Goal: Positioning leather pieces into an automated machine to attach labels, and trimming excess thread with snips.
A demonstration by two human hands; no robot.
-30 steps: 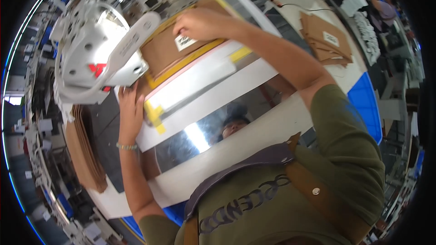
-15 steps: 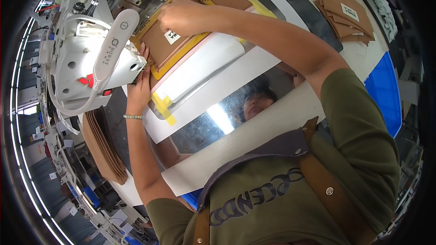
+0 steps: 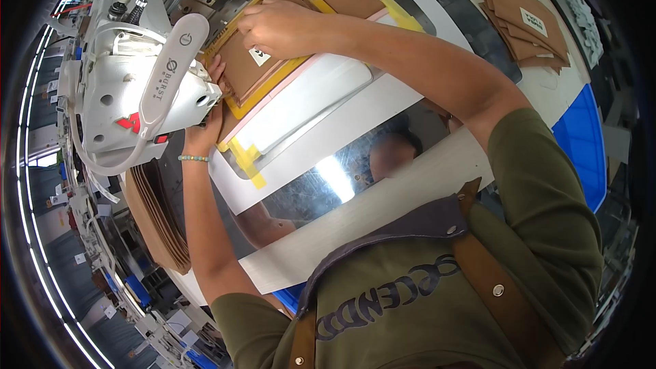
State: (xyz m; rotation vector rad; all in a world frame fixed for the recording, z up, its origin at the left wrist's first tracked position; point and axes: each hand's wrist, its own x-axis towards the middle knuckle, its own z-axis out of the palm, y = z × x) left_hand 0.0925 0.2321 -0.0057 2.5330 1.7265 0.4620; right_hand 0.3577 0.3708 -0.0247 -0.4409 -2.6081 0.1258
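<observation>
A yellow-edged frame (image 3: pixel 301 65) lies tilted beside the sewing machine head, with a flat brown panel (image 3: pixel 240 72) inside it. My right hand (image 3: pixel 280 29) is over this panel, its fingers bent and their tips hidden. Just below that hand a white printed label (image 3: pixel 259 57) shows on the panel. At the frame's left end my left hand (image 3: pixel 214 82) touches the edge with its fingers stretched out; the white machine head (image 3: pixel 137 96) covers part of this hand.
A white lamp arm (image 3: pixel 174 61) is fixed to the machine head. Brown panels (image 3: pixel 523 20) are stacked at the far right, above a blue bin (image 3: pixel 579 143). More brown pieces (image 3: pixel 154 215) stand at the left. A shiny metal plate (image 3: pixel 321 184) lies in front of me.
The raised brown edges under my right hand now lie flatter in the frame, and its fingers have spread a little. My left wrist has shifted slightly left.
</observation>
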